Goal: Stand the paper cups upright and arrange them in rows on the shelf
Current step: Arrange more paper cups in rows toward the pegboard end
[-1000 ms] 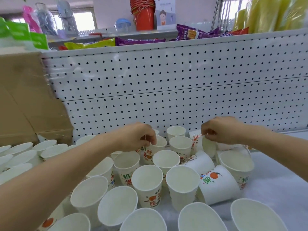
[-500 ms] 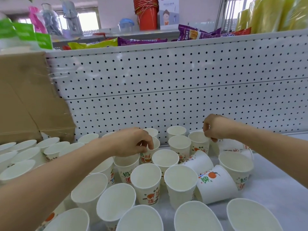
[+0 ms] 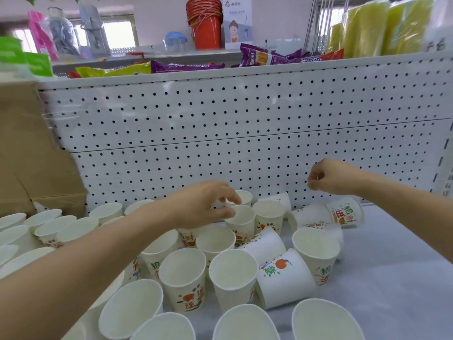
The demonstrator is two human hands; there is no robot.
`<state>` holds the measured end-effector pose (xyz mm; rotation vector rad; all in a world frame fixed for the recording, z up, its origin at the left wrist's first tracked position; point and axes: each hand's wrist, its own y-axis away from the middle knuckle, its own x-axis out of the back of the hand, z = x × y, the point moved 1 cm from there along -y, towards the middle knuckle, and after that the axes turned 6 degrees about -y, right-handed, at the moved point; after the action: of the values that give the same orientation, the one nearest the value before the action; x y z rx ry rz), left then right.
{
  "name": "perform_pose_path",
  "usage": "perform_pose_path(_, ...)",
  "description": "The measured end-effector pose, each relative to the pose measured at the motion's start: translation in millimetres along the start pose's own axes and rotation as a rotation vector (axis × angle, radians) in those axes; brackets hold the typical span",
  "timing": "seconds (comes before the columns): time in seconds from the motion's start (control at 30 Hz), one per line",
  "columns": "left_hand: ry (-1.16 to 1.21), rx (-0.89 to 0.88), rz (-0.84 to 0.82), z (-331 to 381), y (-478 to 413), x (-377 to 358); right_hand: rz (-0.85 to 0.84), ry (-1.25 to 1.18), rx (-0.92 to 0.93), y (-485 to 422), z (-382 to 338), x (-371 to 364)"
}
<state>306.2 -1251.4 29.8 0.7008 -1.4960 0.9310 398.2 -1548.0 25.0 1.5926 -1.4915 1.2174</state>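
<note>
Shelf [image 3: 392, 278] holds upright cup [image 3: 242, 223] just beside left hand [image 3: 201, 204].

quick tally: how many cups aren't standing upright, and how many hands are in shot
cups not upright: 5 that can be made out
hands, the left hand and the right hand: 2
total: 7

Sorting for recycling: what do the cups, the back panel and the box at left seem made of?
Cups: matt white paper, printed outside. Back panel: probably white-painted sheet metal, evenly punched holes. Box: brown cardboard, shiny tape strip.
</note>
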Motion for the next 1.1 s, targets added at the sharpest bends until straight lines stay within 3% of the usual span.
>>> perform_pose_path(0.2, -0.104, -0.012, -0.13, 34, -57, -14, -0.03, -0.037, -0.058, -4, -1, -11)
perform_pose_path(0.33, -0.126, 0.086, -0.231, 27, -76, -34, -0.116, -0.055, -0.12, -21, -20, -33)
perform_pose_path(0.57, -0.004, 0.088, -0.087, 17, -70, -34, -0.082, -0.23, -0.036, -36, -22, -52)
perform_pose_path(0.7, -0.026, 0.16, 0.005, 4, -66, -28, 0.006, -0.059, 0.104, -33, -25, -46)
perform_pose_path(0.87, -0.129, 0.234, -0.112, -7, -65, -31, 0.095, 0.226, 0.365, -21, -26, -38)
perform_pose_path(0.97, -0.199, 0.245, -0.164, -10, -67, -34, 0.048, 0.329, 0.398, -19, -25, -40)
perform_pose_path(1.1, -0.263, 0.248, -0.199, -9, -66, -32, -0.037, 0.233, 0.357, -23, -24, -44)
